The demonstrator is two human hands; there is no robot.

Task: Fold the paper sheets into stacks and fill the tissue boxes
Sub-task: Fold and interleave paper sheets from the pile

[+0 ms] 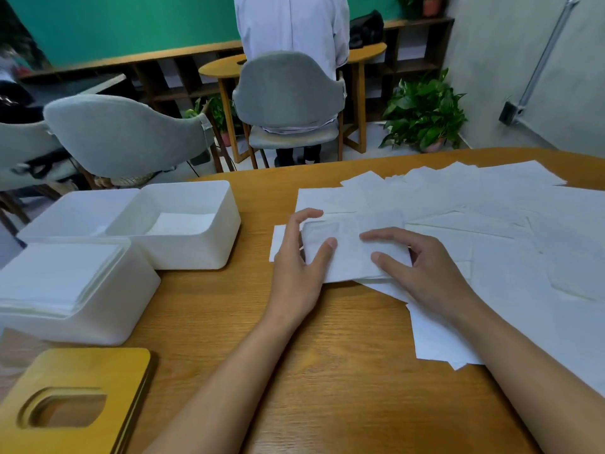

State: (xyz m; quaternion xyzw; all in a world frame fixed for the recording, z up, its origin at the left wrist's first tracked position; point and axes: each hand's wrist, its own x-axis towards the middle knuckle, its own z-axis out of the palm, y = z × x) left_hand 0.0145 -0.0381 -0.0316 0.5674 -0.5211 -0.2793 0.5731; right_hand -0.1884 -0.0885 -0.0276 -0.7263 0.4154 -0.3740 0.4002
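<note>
1. While the folded sheet (353, 253) lies flat on the table (262, 355) at twelve o'clock, it is worked from both ends at once.
2. Thin, soft tissue-like paper is what it is judged to be: almost weightless, limp, easily creased or torn, and likely to slide on the smooth wood. It is best taken at the edges or corners and held flat while a crease is run.
3. The left hand (298, 257) is seen at the sheet's nine o'clock end. The thumb is laid on top and the fingers (311, 213) are arched over the far edge, so that end is lightly pinched, not clamped.
4. The right hand (422, 270) is spread at the three o'clock end. Its fingers are nearly straight and pressed down on the paper; nothing is grasped.
5. From one to three o'clock the loose sheets (491, 208) are scattered in overlapping layers, and the folded piece rests on their near edge.
6. At nine o'clock a near box (108, 319) is seen packed with paper. Past it, at ten o'clock, a far box (196, 253) is seen with only a little paper at the bottom.
7. A wooden lid (75, 401) with a slot is lying at eight o'clock.
</note>
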